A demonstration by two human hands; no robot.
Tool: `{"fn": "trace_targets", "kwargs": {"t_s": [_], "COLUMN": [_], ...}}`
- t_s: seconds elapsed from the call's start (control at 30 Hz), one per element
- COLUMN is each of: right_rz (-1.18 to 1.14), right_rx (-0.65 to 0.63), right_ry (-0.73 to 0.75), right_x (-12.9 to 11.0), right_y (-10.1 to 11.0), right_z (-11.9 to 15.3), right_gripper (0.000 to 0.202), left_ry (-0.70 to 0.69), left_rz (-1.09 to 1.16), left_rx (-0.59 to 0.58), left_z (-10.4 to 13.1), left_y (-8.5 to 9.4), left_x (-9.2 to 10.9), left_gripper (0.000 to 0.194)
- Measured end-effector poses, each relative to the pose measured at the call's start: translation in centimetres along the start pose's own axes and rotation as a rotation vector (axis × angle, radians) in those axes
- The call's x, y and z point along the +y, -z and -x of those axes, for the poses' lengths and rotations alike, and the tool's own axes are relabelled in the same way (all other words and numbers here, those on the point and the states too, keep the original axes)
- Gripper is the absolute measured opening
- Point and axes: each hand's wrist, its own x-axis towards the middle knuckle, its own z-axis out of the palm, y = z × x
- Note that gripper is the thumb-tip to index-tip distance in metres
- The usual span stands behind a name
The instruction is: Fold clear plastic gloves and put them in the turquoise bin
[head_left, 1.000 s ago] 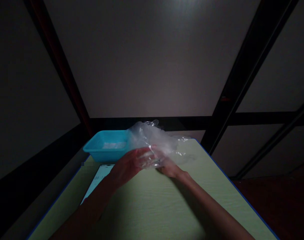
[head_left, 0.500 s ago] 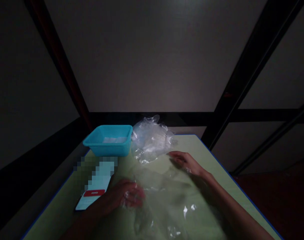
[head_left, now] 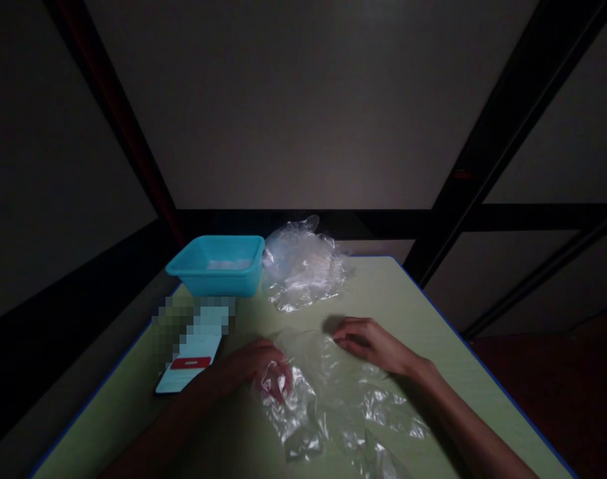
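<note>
A clear plastic bag (head_left: 333, 392) lies crumpled and spread on the green table between my hands and toward the near edge. My left hand (head_left: 270, 369) has its fingers curled round the bag's left part, with film bunched over the fingertips. On the right, my right hand (head_left: 358, 338) is bent with its fingertips together at the bag's upper right edge, seemingly pinching the thin film. Beyond both hands sits a heap of clear plastic bags (head_left: 306, 266), untouched.
A blue basin (head_left: 223, 283) with something white inside stands at the back left. A phone (head_left: 198, 352) with a lit screen lies left of my left hand, near the left forearm. The green table (head_left: 413, 313) has a blue edge; a wall rises behind it.
My right hand has come nearer, away from the heap of bags. The bag's film has shifted and bunched more at my left hand. The view has tilted slightly.
</note>
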Motion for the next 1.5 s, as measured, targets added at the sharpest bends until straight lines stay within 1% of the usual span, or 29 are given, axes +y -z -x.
{"fn": "trace_targets", "kwargs": {"t_s": [0.07,0.13,0.27,0.33,0.4,0.57,0.63,0.67,0.7,0.73,0.8,0.87,0.93,1.0,1.07,1.1,1.17,1.23,1.3,1.33,1.43,1.5], "right_rz": [0.08,0.141,0.208,0.241,0.275,0.333,0.344,0.35,0.357,0.362,0.364,0.353,0.328,0.309,0.302,0.304,0.308,0.326,0.362,0.384,0.451,0.487], "right_rx": [-0.017,0.007,0.045,0.048,0.045,0.001,-0.014,-0.013,-0.004,0.017,0.065,0.08,0.025,-0.072,-0.162,-0.193,-0.224,-0.233,-0.23,-0.225,-0.193,-0.155], "right_ry": [-0.013,-0.067,-0.175,-0.223,-0.265,-0.318,-0.326,-0.329,-0.324,-0.305,-0.221,-0.097,0.006,0.07,0.075,0.061,0.014,-0.021,-0.039,-0.042,-0.039,-0.031], "right_x": [0.2,0.7,1.4,1.5,1.4,0.9,0.7,0.5,0.4,0.2,0.0,-0.3,-0.4,-0.4,-0.4,-0.4,-0.3,-0.3,-0.4,-0.4,-0.8,-1.1], "right_y": [-0.2,-0.2,0.3,0.5,0.7,1.0,1.0,0.9,0.9,0.8,0.4,0.0,-0.5,-0.9,-1.2,-1.3,-1.4,-1.5,-1.5,-1.4,-1.2,-1.0], "right_z": [0.1,0.3,1.0,1.3,1.6,2.0,2.0,1.9,1.8,1.7,1.3,1.0,0.7,0.5,0.4,0.4,0.4,0.4,0.5,0.6,0.8,1.0], "right_gripper": [0.018,0.017,0.017,0.016,0.016,0.016,0.015,0.015,0.014,0.014,0.015,0.018,0.023,0.037,0.051,0.055,0.058,0.061,0.062,0.062,0.062,0.062], "left_ry": [0.001,-0.007,-0.06,-0.103,-0.16,-0.349,-0.42,-0.448,-0.477,-0.506,-0.554,-0.572,-0.568,-0.563,-0.556,-0.551,-0.549,-0.557,-0.567,-0.564,-0.532,-0.494], "left_rz": [-0.029,-0.064,-0.14,-0.184,-0.236,-0.377,-0.417,-0.431,-0.445,-0.459,-0.477,-0.471,-0.454,-0.461,-0.478,-0.474,-0.432,-0.345,-0.215,-0.141,0.043,0.082], "left_rx": [0.045,0.095,0.182,0.253,0.365,0.724,0.808,0.824,0.812,0.773,0.644,0.501,0.406,0.341,0.299,0.283,0.248,0.185,0.086,0.028,-0.193,-0.329], "left_z": [-0.2,-0.3,-0.4,-0.6,-0.9,-1.7,-1.6,-1.5,-1.3,-1.2,-1.0,-1.0,-0.9,-0.8,-0.5,-0.4,-0.3,-0.3,-0.6,-0.7,-1.0,-1.0], "left_y": [-0.1,-0.1,-0.4,-0.3,0.0,0.6,0.3,0.1,-0.2,-0.5,-1.0,-1.3,-1.2,-1.1,-1.1,-1.1,-1.2,-1.2,-0.9,-0.7,0.5,1.2], "left_x": [-0.3,-0.8,-1.5,-1.5,-1.3,-1.0,-1.0,-1.0,-1.1,-1.2,-1.5,-1.8,-2.1,-2.3,-2.2,-2.2,-2.1,-2.1,-2.3,-2.5,-3.1,-3.2], "left_gripper": [0.027,0.022,0.021,0.02,0.02,0.028,0.024,0.021,0.018,0.016,0.017,0.019,0.022,0.025,0.031,0.035,0.039,0.039,0.04,0.043,0.06,0.067]}}
